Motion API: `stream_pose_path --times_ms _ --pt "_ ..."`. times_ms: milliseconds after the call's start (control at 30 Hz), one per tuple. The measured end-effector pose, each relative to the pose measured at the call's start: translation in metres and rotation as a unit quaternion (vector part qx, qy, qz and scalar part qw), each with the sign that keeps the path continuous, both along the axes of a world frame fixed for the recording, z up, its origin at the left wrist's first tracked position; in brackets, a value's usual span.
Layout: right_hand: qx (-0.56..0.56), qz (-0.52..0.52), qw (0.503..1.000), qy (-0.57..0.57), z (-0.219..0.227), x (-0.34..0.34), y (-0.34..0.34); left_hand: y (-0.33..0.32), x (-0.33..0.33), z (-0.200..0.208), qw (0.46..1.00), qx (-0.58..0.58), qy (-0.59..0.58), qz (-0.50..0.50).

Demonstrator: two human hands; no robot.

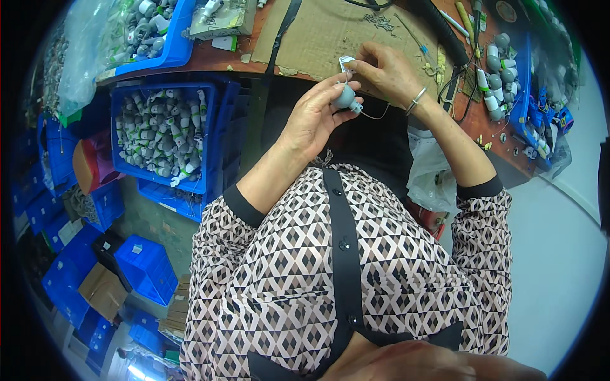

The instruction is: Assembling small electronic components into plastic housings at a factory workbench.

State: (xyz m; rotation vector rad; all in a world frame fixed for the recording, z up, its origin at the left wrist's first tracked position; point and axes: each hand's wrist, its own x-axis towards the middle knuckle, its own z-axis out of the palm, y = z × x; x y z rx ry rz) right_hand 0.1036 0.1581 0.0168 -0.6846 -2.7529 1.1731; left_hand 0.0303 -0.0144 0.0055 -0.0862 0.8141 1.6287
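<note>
Just in front of the table's near edge, my left hand [312, 113] has its fingers wrapped round a grey bulb-shaped part [345, 98]. The part's narrower pale end points to the lower right, and a thin wire [380, 117] loops out from that end. My right hand [389, 75] is closed in a pinch on a small white piece [346, 63] with dark marks, just above the bulb-shaped part. A thin strand seems to run between the two pieces. My right fingers partly cover the white piece.
A brown board [318, 38] lies on the red-brown table, with small metal pins [380, 23] on it. Several grey-and-white bulb-shaped parts lie at the right [499, 82]. More fill a blue crate [117, 136] at left and a blue tray [184, 38] at upper left. Dark cables [473, 57] cross the table.
</note>
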Motion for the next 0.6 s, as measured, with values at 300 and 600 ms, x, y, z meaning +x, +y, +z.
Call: stream_pose_path --times_ms 300,600 --pt "-0.023 0.028 0.998 -0.057 0.000 -0.005 0.013 -0.004 0.002 0.005 0.999 -0.010 0.043 0.015" --pt "-0.078 -0.019 0.993 -0.087 -0.002 -0.009 0.012 -0.006 -0.003 -0.003 0.992 -0.011 0.126 -0.013"
